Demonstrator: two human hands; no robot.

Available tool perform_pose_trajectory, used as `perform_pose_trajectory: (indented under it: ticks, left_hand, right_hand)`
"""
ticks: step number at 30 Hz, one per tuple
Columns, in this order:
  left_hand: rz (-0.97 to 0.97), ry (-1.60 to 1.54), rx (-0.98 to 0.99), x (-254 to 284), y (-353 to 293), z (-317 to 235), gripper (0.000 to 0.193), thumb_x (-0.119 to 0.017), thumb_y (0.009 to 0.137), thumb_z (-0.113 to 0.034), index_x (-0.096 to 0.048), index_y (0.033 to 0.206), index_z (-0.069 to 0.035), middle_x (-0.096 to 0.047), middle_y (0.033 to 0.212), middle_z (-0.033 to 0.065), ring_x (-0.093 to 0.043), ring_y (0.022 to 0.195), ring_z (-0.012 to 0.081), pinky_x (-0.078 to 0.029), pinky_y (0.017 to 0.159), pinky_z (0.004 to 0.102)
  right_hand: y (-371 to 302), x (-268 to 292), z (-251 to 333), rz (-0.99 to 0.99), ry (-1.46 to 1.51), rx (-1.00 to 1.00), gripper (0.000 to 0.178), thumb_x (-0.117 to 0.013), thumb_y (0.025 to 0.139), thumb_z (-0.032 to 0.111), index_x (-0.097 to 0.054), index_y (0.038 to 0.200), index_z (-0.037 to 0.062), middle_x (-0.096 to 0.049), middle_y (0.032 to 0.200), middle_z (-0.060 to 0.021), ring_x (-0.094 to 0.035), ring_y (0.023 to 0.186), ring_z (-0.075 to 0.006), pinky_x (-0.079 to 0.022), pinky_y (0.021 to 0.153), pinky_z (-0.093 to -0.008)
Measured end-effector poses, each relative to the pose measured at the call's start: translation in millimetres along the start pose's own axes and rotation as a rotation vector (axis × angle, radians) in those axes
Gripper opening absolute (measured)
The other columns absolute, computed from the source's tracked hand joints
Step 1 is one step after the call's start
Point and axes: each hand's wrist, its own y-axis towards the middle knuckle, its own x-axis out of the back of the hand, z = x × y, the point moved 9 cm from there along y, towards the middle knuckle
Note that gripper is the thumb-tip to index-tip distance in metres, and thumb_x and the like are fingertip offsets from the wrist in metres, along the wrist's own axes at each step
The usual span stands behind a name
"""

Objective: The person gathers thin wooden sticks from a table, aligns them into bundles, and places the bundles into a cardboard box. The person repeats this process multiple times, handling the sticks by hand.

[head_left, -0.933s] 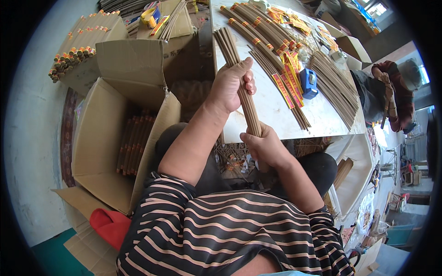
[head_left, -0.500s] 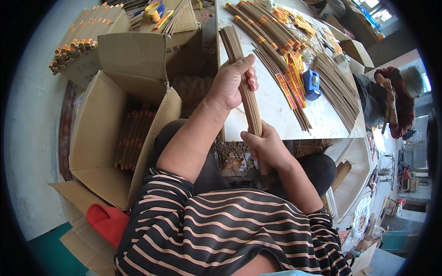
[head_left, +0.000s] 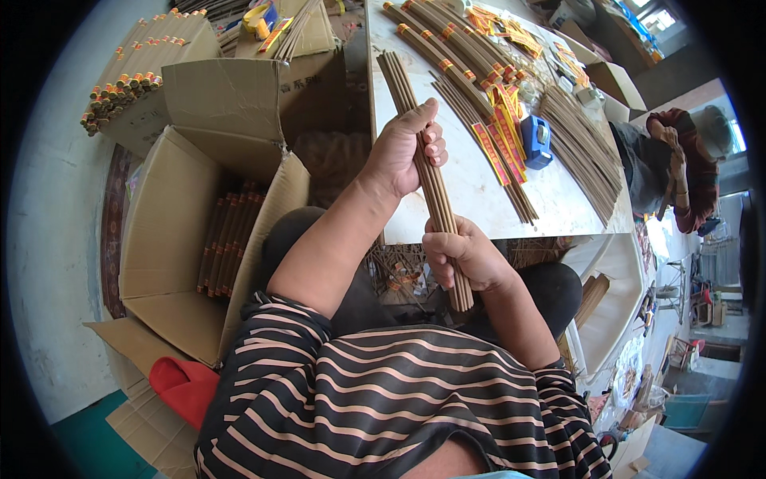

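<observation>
A bundle of brown incense sticks (head_left: 436, 195) slants in front of me, its far end over the white table and its near end above my lap. My left hand (head_left: 405, 148) is wrapped round its upper part, thumb lying along the sticks. Lower down, my right hand (head_left: 469, 254) grips the same bundle, fingers curled about it. To the right of my left hand, loose sticks with red and yellow paper labels (head_left: 503, 140) lie on the tabletop (head_left: 447, 164). Beside them stands a blue tape dispenser (head_left: 536, 142).
An open cardboard box (head_left: 171, 231) at left holds several labelled bundles (head_left: 230, 239). Banded bundles (head_left: 447, 60) and a spread of loose sticks (head_left: 581, 152) cover the table's far and right parts. Stacked bundles (head_left: 128, 88) sit far left. Another person (head_left: 686, 172) works at right.
The bundle's sticks look looser and slightly fanned at the top. My right hand's fingers have curled further round the lower part, and more of the near end shows below it.
</observation>
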Motion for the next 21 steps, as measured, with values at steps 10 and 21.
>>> perform_pose_trajectory:
  ticks: [10, 21]
  left_hand:
    - [0.091, -0.004, 0.051, -10.1, -0.3, 12.8, 0.025, -0.061, 0.087, -0.028, -0.049, 0.074, -0.01, -0.045, 0.056, -0.0017, -0.042, 0.046, 0.0079, -0.037, 0.045, 0.0229]
    - [-0.08, 0.109, 0.004, 0.9, 3.5, 17.3, 0.026, -0.063, 0.085, -0.023, -0.047, 0.068, -0.012, -0.044, 0.055, -0.0021, -0.042, 0.046, 0.0084, -0.036, 0.044, 0.0231]
  right_hand:
    - [1.3, 4.2, 0.2, -0.002, -0.035, 0.01, 0.016, -0.056, 0.083, 0.012, -0.044, 0.087, 0.0023, -0.047, 0.057, -0.0019, -0.044, 0.04, -0.0095, -0.039, 0.037, -0.0236]
    - [1.3, 26.5, 7.9, -0.146, -0.227, 0.018, 0.016, -0.059, 0.081, 0.01, -0.047, 0.086, 0.0014, -0.048, 0.056, -0.0032, -0.046, 0.041, -0.0109, -0.04, 0.037, -0.0236]
